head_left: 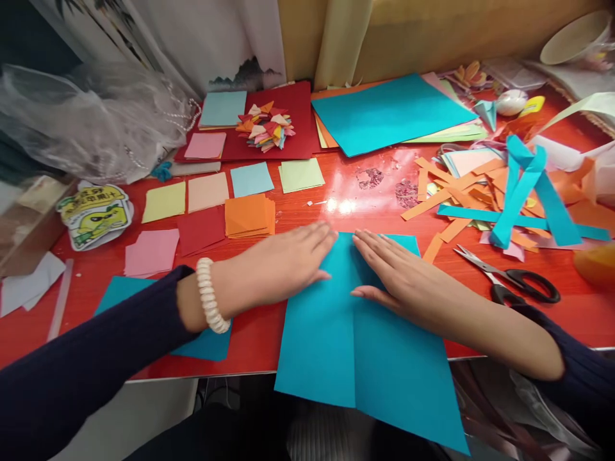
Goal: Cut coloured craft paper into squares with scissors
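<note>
Where the sheet (321,349) lies: on the bench (254,342), centre crease showing, near end overhanging.
Left hand (283,262): palm down at the sheet's far left corner, grip released.
Right hand (413,278): palm down on its far right part, grip released.
Scissors (521,278): right of the sheet.
Squares (207,192): beyond the sheet, leftward.
Strips (519,200): beyond it, rightward.

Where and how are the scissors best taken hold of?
By the black handle loops, probably from the person's right: the scissors lie flat, their blades angled away and leftward, and the right sleeve crowds the nearer loop.
</note>
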`<state>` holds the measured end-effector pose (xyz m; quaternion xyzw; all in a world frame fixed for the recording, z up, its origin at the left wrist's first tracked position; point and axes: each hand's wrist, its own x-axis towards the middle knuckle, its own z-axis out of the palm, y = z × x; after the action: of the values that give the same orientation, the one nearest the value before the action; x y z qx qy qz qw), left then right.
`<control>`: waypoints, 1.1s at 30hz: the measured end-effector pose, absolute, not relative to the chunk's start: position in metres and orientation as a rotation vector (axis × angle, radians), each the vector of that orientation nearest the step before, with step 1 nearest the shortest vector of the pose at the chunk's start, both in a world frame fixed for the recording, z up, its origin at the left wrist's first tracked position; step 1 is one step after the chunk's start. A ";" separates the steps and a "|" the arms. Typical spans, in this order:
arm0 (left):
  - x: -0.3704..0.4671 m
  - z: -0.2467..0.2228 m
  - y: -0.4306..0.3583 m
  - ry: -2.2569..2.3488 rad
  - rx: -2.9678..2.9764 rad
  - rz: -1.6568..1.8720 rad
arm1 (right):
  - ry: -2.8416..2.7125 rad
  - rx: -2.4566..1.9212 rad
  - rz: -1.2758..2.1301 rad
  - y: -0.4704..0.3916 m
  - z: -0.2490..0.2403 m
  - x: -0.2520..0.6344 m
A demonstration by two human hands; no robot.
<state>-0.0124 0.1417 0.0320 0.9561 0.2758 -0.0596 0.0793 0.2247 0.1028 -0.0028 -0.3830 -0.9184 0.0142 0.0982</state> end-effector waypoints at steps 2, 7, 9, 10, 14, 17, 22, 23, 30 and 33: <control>-0.013 0.024 0.135 0.770 2.805 -0.278 | -2.764 -1.065 0.038 0.103 -0.013 0.228; -0.014 0.004 0.119 0.887 2.696 -0.150 | -2.770 -1.111 0.067 0.109 -0.020 0.230; -0.014 0.000 0.114 0.921 2.676 -0.097 | -2.744 -1.181 0.055 0.107 -0.020 0.228; -0.013 -0.002 0.112 0.930 2.667 -0.083 | -2.734 -1.209 0.048 0.106 -0.020 0.226; -0.010 -0.001 0.108 0.956 2.634 -0.078 | -2.724 -1.264 0.004 0.101 -0.021 0.223; -0.007 0.002 0.106 0.976 2.619 -0.088 | -2.719 -1.283 -0.028 0.100 -0.022 0.221; -0.001 0.003 0.102 1.021 2.607 -0.104 | -2.726 -1.328 -0.029 0.099 -0.021 0.219; 0.001 0.002 0.100 1.032 2.608 -0.094 | -2.725 -1.334 -0.029 0.098 -0.021 0.219; 0.010 0.000 0.089 1.138 2.579 -0.031 | -2.703 -1.342 0.004 0.098 -0.022 0.219; 0.012 -0.001 0.087 1.156 2.578 -0.015 | -2.701 -1.348 0.021 0.098 -0.020 0.218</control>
<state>0.0125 0.0866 -0.0005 0.9011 0.4041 -0.0052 0.1573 0.2179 0.0977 -0.0201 -0.4455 -0.8931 0.0068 0.0613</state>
